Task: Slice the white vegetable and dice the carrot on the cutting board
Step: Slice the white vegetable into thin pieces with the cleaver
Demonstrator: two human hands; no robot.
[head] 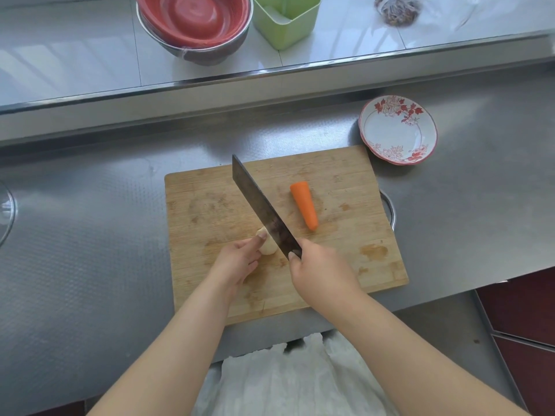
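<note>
A wooden cutting board (345, 241) lies on the steel counter. On its near left part sits a small white vegetable (267, 246), pinned under the fingers of my left hand (238, 261). My right hand (319, 270) grips the handle of a dark cleaver (262, 207). The blade slants up and to the left, and its edge rests against the right side of the white vegetable. A peeled carrot piece (304, 204) lies whole on the board, to the right of the blade, tip pointing towards me.
A white dish with red flowers (398, 130) stands off the board's far right corner. On the raised ledge behind are stacked red bowls (193, 22), a green container (286, 21) and a plastic bag (398, 9). The counter's front edge runs just under the board.
</note>
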